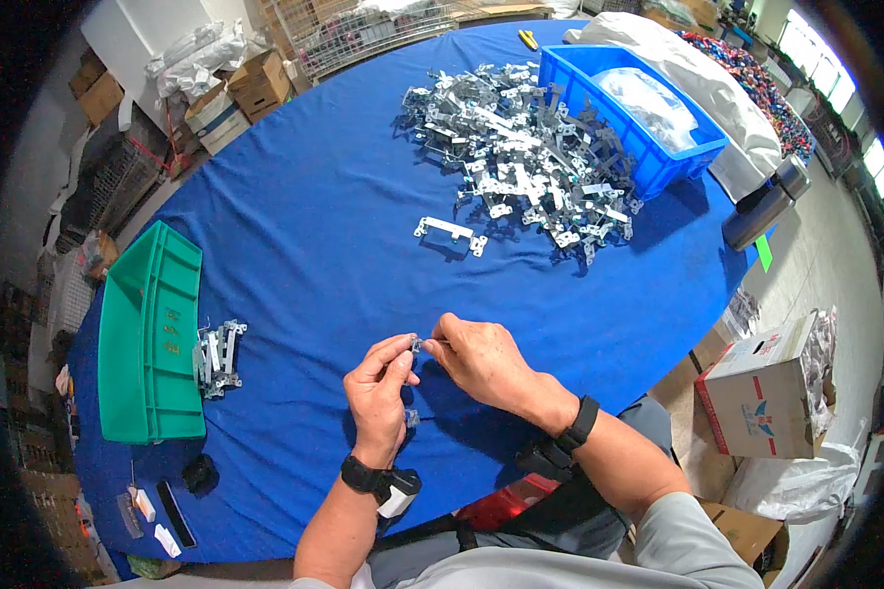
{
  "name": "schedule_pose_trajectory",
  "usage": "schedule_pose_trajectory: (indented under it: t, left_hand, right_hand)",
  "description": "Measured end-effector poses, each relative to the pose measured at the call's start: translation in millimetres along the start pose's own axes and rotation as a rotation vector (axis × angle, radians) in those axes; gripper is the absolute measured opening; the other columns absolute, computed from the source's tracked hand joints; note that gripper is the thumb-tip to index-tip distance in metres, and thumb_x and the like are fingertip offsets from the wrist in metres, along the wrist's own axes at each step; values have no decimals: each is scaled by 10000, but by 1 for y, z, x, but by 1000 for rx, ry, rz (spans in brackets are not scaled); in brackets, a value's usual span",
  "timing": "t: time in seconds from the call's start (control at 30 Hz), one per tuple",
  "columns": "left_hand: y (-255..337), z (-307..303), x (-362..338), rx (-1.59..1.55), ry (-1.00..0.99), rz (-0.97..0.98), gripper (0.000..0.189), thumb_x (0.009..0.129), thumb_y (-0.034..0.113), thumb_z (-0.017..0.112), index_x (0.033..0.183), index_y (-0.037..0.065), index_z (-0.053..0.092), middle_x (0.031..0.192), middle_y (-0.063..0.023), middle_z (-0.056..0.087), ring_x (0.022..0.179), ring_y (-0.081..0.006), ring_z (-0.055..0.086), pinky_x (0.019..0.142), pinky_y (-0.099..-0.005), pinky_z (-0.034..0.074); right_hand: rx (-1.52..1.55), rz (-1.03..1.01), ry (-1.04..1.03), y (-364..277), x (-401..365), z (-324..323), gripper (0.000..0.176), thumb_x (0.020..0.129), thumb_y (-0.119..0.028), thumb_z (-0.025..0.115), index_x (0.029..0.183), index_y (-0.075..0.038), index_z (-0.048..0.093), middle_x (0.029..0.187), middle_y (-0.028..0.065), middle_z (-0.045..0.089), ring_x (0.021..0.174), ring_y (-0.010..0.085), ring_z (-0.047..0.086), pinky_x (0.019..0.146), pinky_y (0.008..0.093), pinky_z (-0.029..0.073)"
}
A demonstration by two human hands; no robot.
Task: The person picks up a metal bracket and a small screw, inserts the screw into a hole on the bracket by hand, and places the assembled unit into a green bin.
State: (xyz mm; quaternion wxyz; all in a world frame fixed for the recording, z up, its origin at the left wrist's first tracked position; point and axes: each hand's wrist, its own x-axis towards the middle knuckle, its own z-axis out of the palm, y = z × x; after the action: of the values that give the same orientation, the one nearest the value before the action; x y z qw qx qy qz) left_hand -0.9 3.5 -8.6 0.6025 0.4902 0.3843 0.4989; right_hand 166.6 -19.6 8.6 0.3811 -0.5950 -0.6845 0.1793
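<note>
My left hand is closed around a small metal bracket. One end of the bracket shows at the fingertips, and what looks like its other end shows beside the palm. At the upper end, my right hand has its thumb and fingers pinched together; whatever is between them is too small to make out. Farther up the blue cloth lies a single metal bracket. Behind it spreads a large heap of similar brackets. A smaller stack of brackets lies to the left, beside the green bin.
The green bin stands on its side at left. A blue crate with a plastic bag sits behind the heap. At the right edge is a metal bottle. Near front left lie a black strip and small white pieces. A carton stands right.
</note>
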Motion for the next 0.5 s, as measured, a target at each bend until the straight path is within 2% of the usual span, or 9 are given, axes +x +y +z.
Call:
schedule_pose_trajectory:
  t: [0.1,0.17,0.3,0.37,0.5]
  left_hand:
    - [0,0,0,3,0,14,182,911,-27,620,1071,-31,709,1106,-123,688,814,-122,633,638,-234,527]
    - [0,0,0,2,0,11,175,908,-29,622,1056,-32,714,1120,-132,682,834,-131,634,644,-243,527]
    - [0,0,0,0,-11,14,176,915,-23,617,1065,-24,710,1111,-121,687,830,-123,637,645,-234,528]
    - [-1,0,0,-1,-11,12,179,919,-19,616,1072,-19,708,1105,-116,691,828,-120,642,642,-229,530]
    - [-2,0,0,5,-11,27,182,922,-18,611,1076,-14,708,1104,-112,692,839,-117,640,644,-230,530]
  right_hand:
    - [79,-21,60,-1,0,-1,304,954,-236,616,768,-12,528,631,195,586,587,397,601,517,467,446]
    - [-45,27,-72,-1,1,-6,253,938,-204,638,820,-8,529,640,188,588,586,388,604,519,464,446]
    - [-36,57,-79,0,1,-4,252,941,-207,636,824,-11,529,637,182,590,587,387,607,519,463,447]
    - [111,-20,58,-2,1,-3,287,952,-225,622,793,-7,523,624,189,579,585,388,606,514,465,440]
    - [85,-17,37,-1,0,-5,265,950,-217,621,819,-5,530,640,188,592,595,387,610,517,465,442]
